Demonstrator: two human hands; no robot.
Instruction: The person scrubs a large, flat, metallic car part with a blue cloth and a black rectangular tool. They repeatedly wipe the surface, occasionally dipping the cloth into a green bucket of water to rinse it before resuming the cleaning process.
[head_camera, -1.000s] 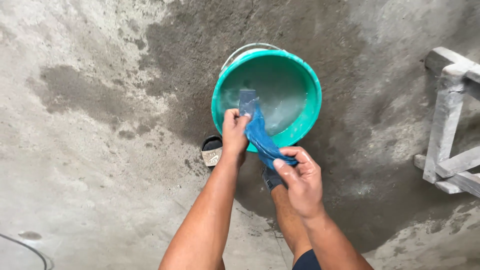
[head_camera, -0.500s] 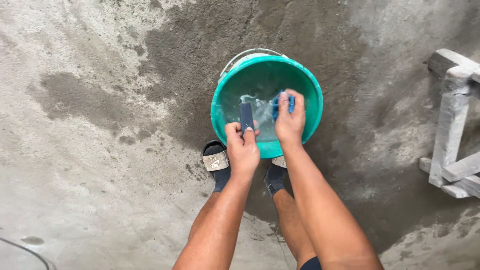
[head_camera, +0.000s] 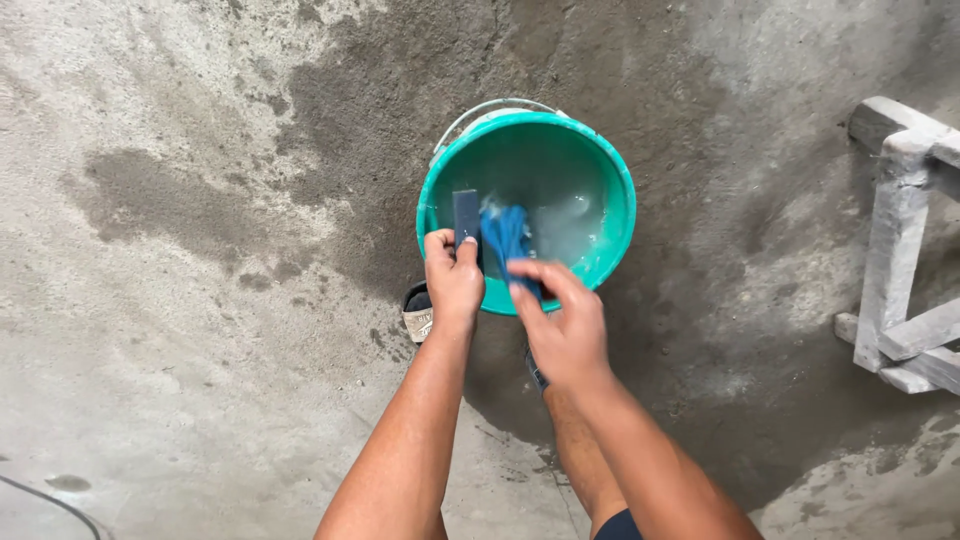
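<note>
A teal plastic bucket (head_camera: 610, 190) with cloudy water stands on the wet concrete floor. My left hand (head_camera: 452, 283) grips a dark flat rectangular piece (head_camera: 466, 214) upright over the bucket's near rim. My right hand (head_camera: 565, 325) holds a wet blue cloth (head_camera: 505, 232) that lies against that piece, over the water. Both hands sit at the bucket's near edge. Motion blur hides the cloth's exact shape.
My sandalled foot (head_camera: 417, 312) shows just left of the bucket's near side, my leg (head_camera: 583, 465) below between the arms. A pale wooden frame (head_camera: 896, 250) stands at the right edge. A thin dark cable (head_camera: 55, 500) crosses the bottom left corner.
Both hands came together over the bucket after holding the cloth stretched in front of it. My right hand has since drawn back toward me with the blue cloth along the dark piece.
</note>
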